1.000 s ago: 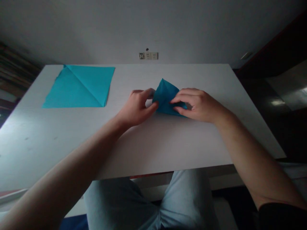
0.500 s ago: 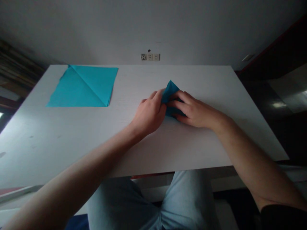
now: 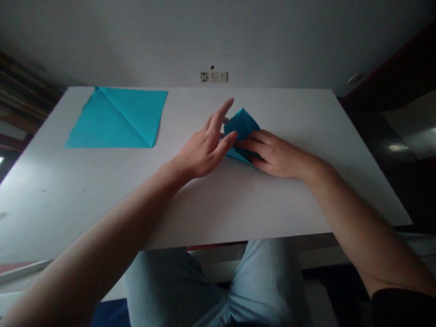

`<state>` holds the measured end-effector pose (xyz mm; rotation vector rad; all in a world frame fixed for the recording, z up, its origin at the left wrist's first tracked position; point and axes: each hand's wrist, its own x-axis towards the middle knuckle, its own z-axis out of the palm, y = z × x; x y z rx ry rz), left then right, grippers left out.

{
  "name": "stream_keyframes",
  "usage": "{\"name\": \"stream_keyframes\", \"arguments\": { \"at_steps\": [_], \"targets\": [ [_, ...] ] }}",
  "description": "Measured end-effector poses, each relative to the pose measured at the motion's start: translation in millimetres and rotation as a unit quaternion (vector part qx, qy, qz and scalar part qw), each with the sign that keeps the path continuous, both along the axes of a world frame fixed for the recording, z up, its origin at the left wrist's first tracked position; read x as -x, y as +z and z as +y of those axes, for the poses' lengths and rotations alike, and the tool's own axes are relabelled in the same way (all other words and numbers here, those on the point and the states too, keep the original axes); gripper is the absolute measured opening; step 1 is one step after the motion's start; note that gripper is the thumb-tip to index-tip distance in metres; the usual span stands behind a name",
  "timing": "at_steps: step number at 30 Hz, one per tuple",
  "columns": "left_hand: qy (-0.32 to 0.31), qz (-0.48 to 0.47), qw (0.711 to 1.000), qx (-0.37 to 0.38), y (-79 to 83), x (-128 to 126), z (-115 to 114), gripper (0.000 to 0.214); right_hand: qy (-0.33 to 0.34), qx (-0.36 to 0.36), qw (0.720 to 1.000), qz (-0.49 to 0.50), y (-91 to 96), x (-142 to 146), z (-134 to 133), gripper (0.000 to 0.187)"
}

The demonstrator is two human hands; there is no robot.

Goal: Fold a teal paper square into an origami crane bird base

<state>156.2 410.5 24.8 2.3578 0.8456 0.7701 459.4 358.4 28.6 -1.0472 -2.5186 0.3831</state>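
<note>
Folded blue paper [image 3: 242, 124]: just right of the frame's centre and above its middle, on the white table [image 3: 218, 209], one corner pointing up.
Left hand [image 3: 206, 152]: index finger raised and spread from the thumb, which overlaps the paper's left side; cannot tell whether it grips.
Right hand [image 3: 272, 152]: bent fingers gripping the paper's right side.
Creased blue sheet [image 3: 117, 120]: upper left of the frame, a diagonal line across it.
Wall sockets [image 3: 213, 77]: upper centre.

Matt creased paper [image 3: 243, 121], smooth faintly glossy tabletop [image 3: 85, 186], denim trousers [image 3: 163, 286]
</note>
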Motion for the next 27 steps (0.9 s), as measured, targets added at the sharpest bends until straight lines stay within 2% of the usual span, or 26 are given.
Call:
{"name": "stream_keyframes", "arguments": {
  "at_steps": [4, 8, 10, 19, 24, 27],
  "targets": [
    [-0.042, 0.036, 0.997, -0.059, -0.5, 6.8, 8.6, 0.090, 0.001, 0.031, 0.999, 0.044, 5.9, 3.9, -2.1, 0.043],
    [-0.062, 0.083, 0.989, -0.102, 10.5, 13.6, 8.7, 0.072, -0.019, 0.048, 0.998, 0.039, 8.1, 5.2, -3.5, 0.037],
    [-0.065, 0.085, 0.985, -0.132, 15.8, 16.2, 8.6, 0.070, -0.025, 0.045, 0.998, 0.033, 6.6, 4.6, -2.9, 0.035],
    [-0.063, 0.095, 0.980, -0.166, 22.1, 20.5, 6.4, 0.064, -0.004, 0.039, 0.999, 0.027, 3.8, 1.3, -1.4, 0.038],
    [-0.071, 0.095, 0.976, -0.181, 30.7, 12.8, -0.3, 0.058, 0.025, 0.034, 0.999, -0.016, 8.0, -7.0, -0.5, 0.038],
    [-0.084, 0.112, 0.969, -0.203, 29.9, 7.5, -0.9, 0.051, 0.008, 0.041, 0.998, -0.036, 9.5, -6.3, -3.9, 0.042]
  ]
}}
